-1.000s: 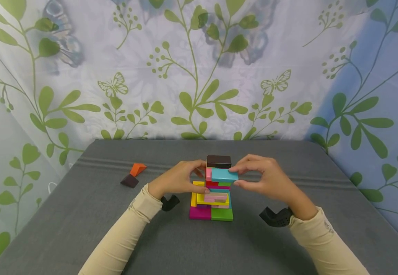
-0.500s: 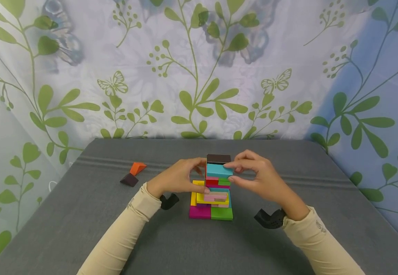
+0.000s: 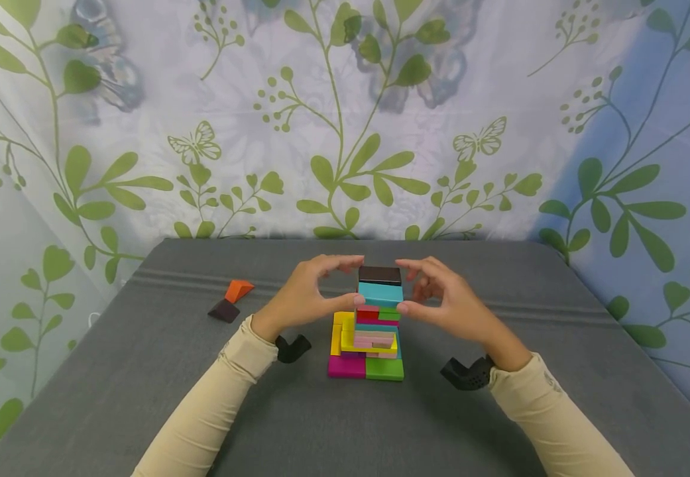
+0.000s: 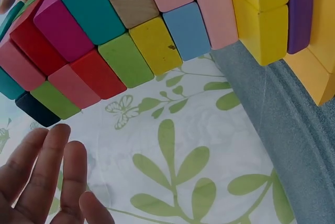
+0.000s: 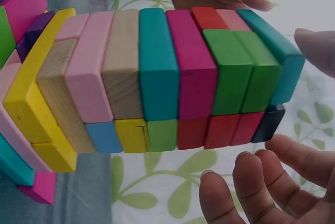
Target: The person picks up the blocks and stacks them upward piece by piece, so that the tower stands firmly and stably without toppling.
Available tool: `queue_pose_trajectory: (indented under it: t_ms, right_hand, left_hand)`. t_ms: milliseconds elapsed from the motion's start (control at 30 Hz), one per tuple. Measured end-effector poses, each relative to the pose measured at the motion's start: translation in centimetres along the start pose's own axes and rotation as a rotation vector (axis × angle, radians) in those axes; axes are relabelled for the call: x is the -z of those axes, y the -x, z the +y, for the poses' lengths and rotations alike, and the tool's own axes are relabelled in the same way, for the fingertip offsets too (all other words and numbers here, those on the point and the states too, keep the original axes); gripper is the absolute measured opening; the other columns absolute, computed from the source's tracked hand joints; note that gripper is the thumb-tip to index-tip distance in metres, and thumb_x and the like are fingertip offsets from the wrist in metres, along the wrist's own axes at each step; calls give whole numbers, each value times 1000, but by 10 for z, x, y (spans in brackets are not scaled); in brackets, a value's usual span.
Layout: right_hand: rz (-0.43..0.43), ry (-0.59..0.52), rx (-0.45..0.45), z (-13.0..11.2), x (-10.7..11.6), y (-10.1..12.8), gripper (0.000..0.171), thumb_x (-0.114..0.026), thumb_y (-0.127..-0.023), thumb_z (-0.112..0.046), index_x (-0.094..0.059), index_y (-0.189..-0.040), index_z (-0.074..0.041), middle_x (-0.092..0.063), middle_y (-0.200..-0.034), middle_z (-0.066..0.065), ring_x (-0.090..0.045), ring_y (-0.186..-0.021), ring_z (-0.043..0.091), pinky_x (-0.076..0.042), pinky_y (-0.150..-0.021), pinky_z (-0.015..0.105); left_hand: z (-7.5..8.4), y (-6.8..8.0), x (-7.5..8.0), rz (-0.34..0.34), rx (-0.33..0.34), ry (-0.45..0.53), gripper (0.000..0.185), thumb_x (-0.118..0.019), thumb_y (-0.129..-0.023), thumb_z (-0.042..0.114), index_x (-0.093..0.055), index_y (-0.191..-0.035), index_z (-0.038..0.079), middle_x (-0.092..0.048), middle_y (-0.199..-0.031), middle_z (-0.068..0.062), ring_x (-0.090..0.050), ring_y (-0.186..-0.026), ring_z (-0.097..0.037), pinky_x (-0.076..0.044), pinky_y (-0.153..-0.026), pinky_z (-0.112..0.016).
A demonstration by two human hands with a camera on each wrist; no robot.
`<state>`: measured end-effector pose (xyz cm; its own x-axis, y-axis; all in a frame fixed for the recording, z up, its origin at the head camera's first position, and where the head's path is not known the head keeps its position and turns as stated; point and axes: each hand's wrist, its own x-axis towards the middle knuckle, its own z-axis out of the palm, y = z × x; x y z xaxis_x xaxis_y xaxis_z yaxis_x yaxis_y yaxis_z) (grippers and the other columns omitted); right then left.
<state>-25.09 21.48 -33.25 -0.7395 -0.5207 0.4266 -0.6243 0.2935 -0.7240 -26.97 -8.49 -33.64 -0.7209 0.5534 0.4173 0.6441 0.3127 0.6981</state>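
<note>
A tower of coloured blocks (image 3: 374,339) stands upright on the table. At its top, a turquoise block (image 3: 380,294) lies at the front with a black block (image 3: 380,275) behind it. To the left of these is my left hand (image 3: 299,291), thumb and fingers extended around the top corners. Opposite it, my right hand (image 3: 452,301) has its thumb (image 5: 317,48) by the turquoise block's edge and its fingers (image 5: 248,174) beside the black block. Both hands are at the blocks or just off them; light contact cannot be told. Neither hand grips a block.
An orange triangular block (image 3: 239,291) and a dark triangular block (image 3: 224,311) lie on the grey table (image 3: 345,430), left of the tower. A leaf-patterned curtain (image 3: 297,152) hangs behind the table. Black camera mounts (image 3: 467,373) sit under both wrists.
The turquoise block moved left onto the tower's front top, and the right hand let go of it. My left hand rose from the tower's middle to its top.
</note>
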Motion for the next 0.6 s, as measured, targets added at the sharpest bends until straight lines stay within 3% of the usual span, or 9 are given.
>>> queue_pose_trajectory:
  t_ms: [133,600]
  right_hand:
    - [-7,-33,-8,5,-1,-1,55,-78,-99,-6,-57,-148,7,-56,-111,9,-59,-81,17,-55,-73,28]
    - [2,-52,-27,6,-2,-2,51,-75,-100,-3,-57,-146,9,-56,-111,13,-60,-83,17,-54,-73,28]
  left_hand:
    - [2,0,0,14,0,-3,59,-85,-93,19,-67,-147,7,-70,-138,-9,-60,-123,-27,-48,-108,-58]
    - [3,-2,-1,24,1,-12,58,-88,-91,17,-69,-144,4,-71,-129,-11,-59,-117,-27,-49,-106,-57]
